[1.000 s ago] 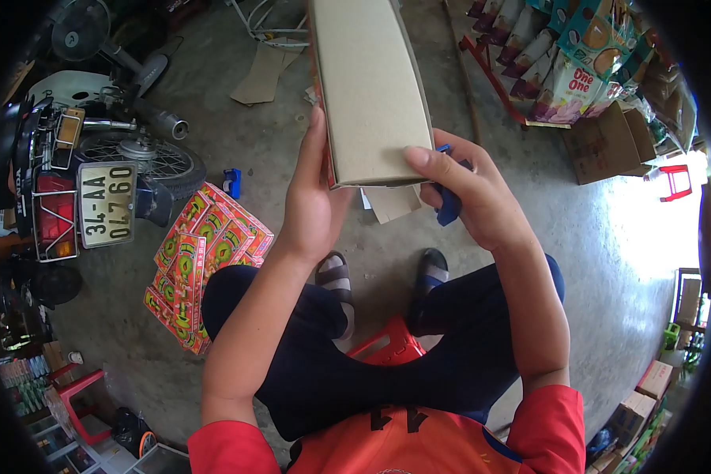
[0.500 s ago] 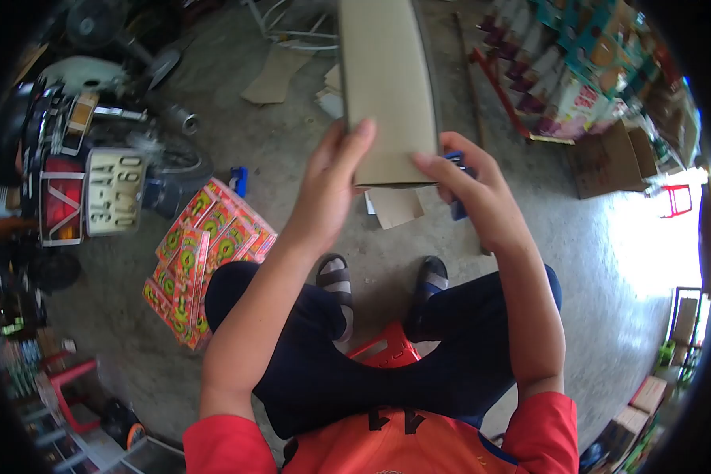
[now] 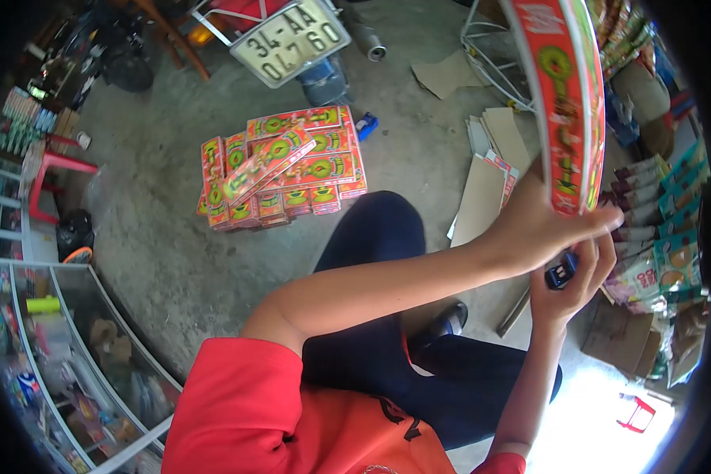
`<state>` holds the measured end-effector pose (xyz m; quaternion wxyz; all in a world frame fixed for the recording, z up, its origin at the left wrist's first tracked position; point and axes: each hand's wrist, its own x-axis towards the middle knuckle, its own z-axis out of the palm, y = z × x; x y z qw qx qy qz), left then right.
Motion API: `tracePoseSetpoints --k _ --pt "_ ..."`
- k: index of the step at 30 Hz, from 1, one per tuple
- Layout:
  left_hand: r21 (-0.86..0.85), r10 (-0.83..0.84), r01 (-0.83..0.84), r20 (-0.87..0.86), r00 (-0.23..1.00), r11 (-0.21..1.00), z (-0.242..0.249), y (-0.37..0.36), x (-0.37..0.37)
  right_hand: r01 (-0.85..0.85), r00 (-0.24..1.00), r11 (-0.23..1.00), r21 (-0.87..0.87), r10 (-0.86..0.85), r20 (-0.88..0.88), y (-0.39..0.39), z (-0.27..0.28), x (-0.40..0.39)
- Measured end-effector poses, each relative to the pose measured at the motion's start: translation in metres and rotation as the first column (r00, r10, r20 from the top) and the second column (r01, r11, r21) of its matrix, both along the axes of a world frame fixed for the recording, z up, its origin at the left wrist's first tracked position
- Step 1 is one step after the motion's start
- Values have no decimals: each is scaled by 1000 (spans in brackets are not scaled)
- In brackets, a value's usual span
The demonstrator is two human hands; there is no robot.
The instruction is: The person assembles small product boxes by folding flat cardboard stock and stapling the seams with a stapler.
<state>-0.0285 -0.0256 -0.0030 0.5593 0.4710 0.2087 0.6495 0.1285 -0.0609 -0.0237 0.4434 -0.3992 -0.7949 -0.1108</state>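
Note:
My left hand is closed round the lower end of a long red printed box, which stands upright at the upper right. Just below it, my right hand is curled round a dark blue tool, its fingertips near the left thumb. What the tool is cannot be made out. A stack of similar red boxes lies on the floor, one box slanted across the top. Beside the stack is a blue object.
Behind the stack is a motorbike's number plate. Flat cardboard pieces lie on the floor at centre right. A glass display case stands at lower left, a red stool above it, and an open carton at right.
The view has swung left. The box has turned from its plain side to its printed side. Both hands now appear farther right, the left one above the right, still with box and tool.

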Motion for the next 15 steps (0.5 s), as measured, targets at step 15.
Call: tracePoseSetpoints --k 15 --pt "-843 829 -413 69 555 346 -233 -152 -223 -371 912 795 -480 408 -30 11 15 -148"
